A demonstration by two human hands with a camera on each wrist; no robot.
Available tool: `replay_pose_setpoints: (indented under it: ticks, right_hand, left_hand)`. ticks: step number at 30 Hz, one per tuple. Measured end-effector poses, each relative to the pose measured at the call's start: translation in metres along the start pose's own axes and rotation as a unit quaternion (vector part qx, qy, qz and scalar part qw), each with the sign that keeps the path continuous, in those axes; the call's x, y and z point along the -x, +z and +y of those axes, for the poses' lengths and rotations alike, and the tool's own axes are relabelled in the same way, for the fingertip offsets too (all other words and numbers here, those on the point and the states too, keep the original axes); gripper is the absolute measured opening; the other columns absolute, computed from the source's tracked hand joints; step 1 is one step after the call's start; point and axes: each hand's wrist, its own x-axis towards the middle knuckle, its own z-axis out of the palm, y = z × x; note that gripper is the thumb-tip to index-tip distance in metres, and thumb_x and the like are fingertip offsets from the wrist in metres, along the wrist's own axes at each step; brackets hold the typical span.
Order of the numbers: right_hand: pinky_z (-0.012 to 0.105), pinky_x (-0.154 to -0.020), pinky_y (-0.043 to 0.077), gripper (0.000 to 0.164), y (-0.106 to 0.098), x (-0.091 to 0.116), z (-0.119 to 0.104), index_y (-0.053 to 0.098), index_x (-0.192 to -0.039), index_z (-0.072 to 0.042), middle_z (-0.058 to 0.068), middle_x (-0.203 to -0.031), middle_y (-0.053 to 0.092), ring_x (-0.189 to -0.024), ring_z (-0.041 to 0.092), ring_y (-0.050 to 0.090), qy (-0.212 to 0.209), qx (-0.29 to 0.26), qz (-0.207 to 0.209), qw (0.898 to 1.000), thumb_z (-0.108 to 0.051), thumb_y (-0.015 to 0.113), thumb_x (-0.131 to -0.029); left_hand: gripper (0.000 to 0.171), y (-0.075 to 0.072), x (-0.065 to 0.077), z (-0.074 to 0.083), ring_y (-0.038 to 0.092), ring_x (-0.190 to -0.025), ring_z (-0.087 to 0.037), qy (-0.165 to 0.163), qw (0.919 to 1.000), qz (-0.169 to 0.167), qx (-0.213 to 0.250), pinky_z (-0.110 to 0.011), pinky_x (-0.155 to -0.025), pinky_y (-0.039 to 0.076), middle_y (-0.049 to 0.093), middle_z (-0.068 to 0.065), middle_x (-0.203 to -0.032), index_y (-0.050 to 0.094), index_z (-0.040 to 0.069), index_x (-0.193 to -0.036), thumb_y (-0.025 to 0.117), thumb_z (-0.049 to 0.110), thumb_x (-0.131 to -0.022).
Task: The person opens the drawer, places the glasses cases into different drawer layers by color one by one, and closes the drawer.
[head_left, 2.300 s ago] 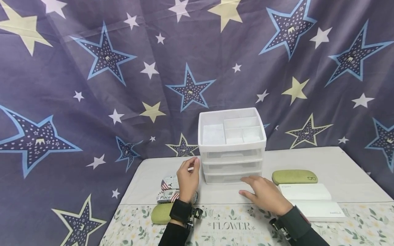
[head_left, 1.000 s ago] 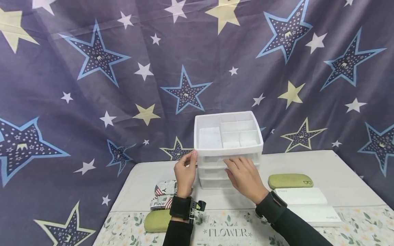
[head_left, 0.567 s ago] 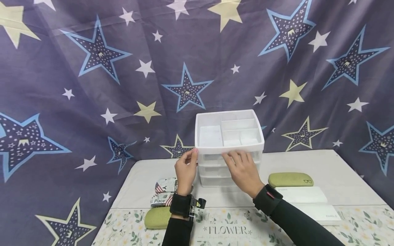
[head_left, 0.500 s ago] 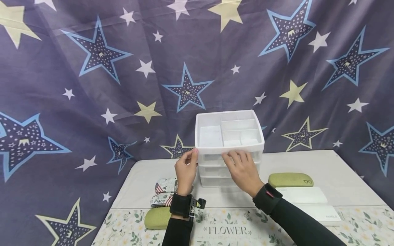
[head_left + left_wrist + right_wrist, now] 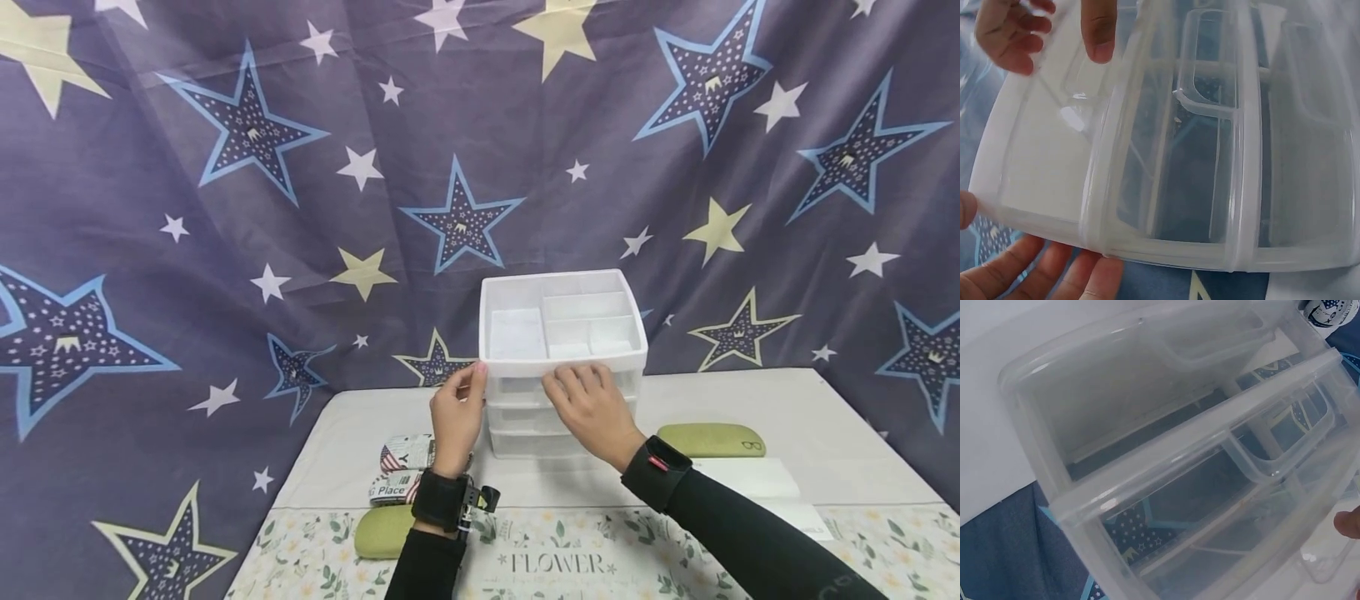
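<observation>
The drawer box (image 5: 525, 392) stands at 12 o'clock on the table (image 5: 735, 400). It looks light and stiff; hold its sides. Left hand (image 5: 457, 417) touches it at 8, right hand (image 5: 592, 412) at 6; can't tell if gripping.

A purple star-printed backdrop (image 5: 540, 125) hangs behind a white tabletop (image 5: 720, 396), its front covered in floral print (image 5: 300, 550) lettered FLOWER; on the left lie two patterned items (image 5: 403, 452) bearing letters and flag stripes, with an olive case (image 5: 382, 533) nearer the front, and on the right another olive case (image 5: 711, 440) behind a white flat item (image 5: 750, 477)
</observation>
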Motion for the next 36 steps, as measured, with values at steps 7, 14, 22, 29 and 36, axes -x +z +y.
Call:
replay_pose_setpoints:
  ticks: [7,14,22,29,36]
  right_hand:
    - [0.043,-0.078,0.051,0.025,0.0,-0.003,0.006,0.06,-0.117,-0.006,0.012,-0.105,0.06,-0.09,0.03,0.058,-0.013,0.009,0.011,1.0,-0.008,0.036,-0.112]
    - [0.043,-0.08,0.051,0.029,-0.002,-0.005,0.008,0.06,-0.121,-0.005,0.012,-0.109,0.061,-0.092,0.029,0.058,-0.03,0.007,0.004,1.0,-0.009,0.033,-0.113]
    - [0.044,-0.08,0.052,0.035,0.001,-0.002,0.012,0.061,-0.123,-0.003,0.013,-0.108,0.06,-0.092,0.03,0.058,-0.037,-0.008,0.006,0.999,-0.007,0.028,-0.112]
    - [0.043,-0.078,0.052,0.036,-0.002,0.001,0.01,0.062,-0.121,-0.002,0.014,-0.106,0.06,-0.09,0.03,0.058,-0.042,-0.008,0.008,0.999,-0.007,0.028,-0.112]
    - [0.04,-0.075,0.05,0.037,-0.004,0.003,0.011,0.062,-0.122,0.0,0.014,-0.107,0.061,-0.093,0.03,0.059,-0.039,-0.022,-0.005,0.999,-0.006,0.026,-0.113]
  left_hand:
    - [0.039,-0.003,-0.014,0.004,0.072,-0.084,-0.024,0.028,0.9977,-0.055,-0.026,-0.026,-0.066,0.063,0.073,-0.012,-0.095,0.073,0.002,-0.111,0.06,0.039,-0.105]
    - [0.039,-0.012,-0.017,0.002,0.072,-0.087,-0.028,0.034,0.9961,-0.081,-0.008,-0.029,-0.069,0.065,0.071,-0.014,-0.099,0.071,0.001,-0.115,0.06,0.036,-0.106]
    - [0.044,-0.013,-0.021,-0.002,0.073,-0.092,-0.029,0.034,0.9938,-0.106,0.0,-0.034,-0.073,0.065,0.071,-0.015,-0.103,0.069,0.0,-0.12,0.058,0.04,-0.106]
    - [0.042,-0.014,-0.018,-0.005,0.072,-0.095,-0.03,0.03,0.9927,-0.116,0.004,-0.035,-0.073,0.065,0.071,-0.016,-0.107,0.068,0.0,-0.121,0.059,0.039,-0.106]
    - [0.045,-0.013,-0.016,-0.008,0.072,-0.095,-0.027,0.04,0.9927,-0.114,0.002,-0.033,-0.074,0.065,0.071,-0.014,-0.107,0.069,0.003,-0.121,0.059,0.043,-0.105]
